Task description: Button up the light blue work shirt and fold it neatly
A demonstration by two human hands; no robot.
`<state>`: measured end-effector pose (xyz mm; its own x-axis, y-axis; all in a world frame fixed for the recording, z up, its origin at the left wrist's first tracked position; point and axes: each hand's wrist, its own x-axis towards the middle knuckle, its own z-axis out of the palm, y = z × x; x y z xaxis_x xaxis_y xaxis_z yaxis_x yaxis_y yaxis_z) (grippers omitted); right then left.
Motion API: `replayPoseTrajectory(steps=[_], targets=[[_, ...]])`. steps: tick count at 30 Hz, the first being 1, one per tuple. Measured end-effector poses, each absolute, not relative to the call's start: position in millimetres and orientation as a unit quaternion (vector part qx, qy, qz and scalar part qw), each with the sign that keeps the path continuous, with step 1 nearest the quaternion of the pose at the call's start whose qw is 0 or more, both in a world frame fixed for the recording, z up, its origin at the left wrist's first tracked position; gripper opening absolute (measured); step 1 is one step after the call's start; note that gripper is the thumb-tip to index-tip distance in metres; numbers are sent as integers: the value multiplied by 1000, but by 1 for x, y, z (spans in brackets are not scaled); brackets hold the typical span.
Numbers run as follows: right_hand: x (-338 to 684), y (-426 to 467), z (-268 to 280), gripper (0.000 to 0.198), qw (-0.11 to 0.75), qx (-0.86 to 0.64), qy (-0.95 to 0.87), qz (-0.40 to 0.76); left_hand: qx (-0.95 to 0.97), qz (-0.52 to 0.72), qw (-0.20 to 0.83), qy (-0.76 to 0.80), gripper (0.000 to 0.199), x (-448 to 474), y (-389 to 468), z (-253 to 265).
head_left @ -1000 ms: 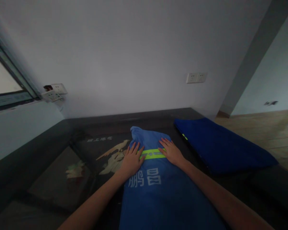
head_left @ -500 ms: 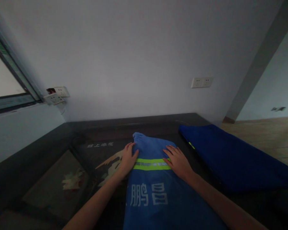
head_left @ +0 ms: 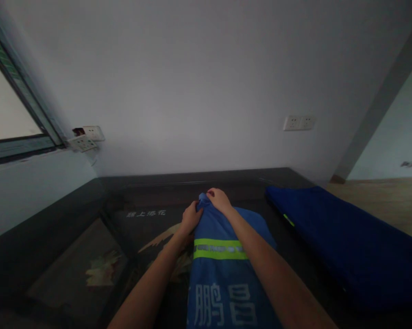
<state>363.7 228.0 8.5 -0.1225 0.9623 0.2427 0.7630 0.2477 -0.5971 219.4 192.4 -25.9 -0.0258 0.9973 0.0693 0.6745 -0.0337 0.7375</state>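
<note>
A folded blue work jacket point(head_left: 223, 278) lies lengthwise in front of me, with a yellow-green reflective stripe point(head_left: 219, 249) across it and white characters below the stripe. At its far end a small bunched tip of cloth sticks up. My left hand point(head_left: 191, 215) is closed on the left edge, just below that tip, thumb on top of the cloth. Right beside the tip, my right hand point(head_left: 219, 199) has its fingers pinched together on the cloth. My right forearm crosses over the jacket and hides part of its right side.
A dark glossy table point(head_left: 151, 192) with printed pictures carries the jacket. On its right lies a darker blue folded cloth item point(head_left: 336, 237) with a small yellow-green strip. Behind stands a white wall with sockets point(head_left: 299, 122); a window point(head_left: 14, 100) is on the left.
My right hand has gone from lying flat on the right side by the stripe to pinching the far tip. My left hand has closed on the edge near that tip.
</note>
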Motion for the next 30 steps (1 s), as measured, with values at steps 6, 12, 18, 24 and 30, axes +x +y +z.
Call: replayPoseTrajectory(steps=[6, 12, 18, 24, 30], targets=[[367, 246, -17, 27, 326, -596, -704, 206, 595, 419, 337, 598, 29, 218, 203, -31], [383, 246, -9, 34, 336, -525, -711, 325, 500, 462, 482, 551, 34, 220, 205, -34], [395, 240, 9, 25, 358, -462, -694, 420, 414, 496, 586, 489, 61, 220, 200, -19], [401, 236, 30, 29, 364, -405, -680, 490, 385, 490, 673, 399, 53, 221, 192, 0], [404, 233, 41, 29, 356, -387, -684, 505, 397, 526, 640, 396, 43, 224, 189, 7]])
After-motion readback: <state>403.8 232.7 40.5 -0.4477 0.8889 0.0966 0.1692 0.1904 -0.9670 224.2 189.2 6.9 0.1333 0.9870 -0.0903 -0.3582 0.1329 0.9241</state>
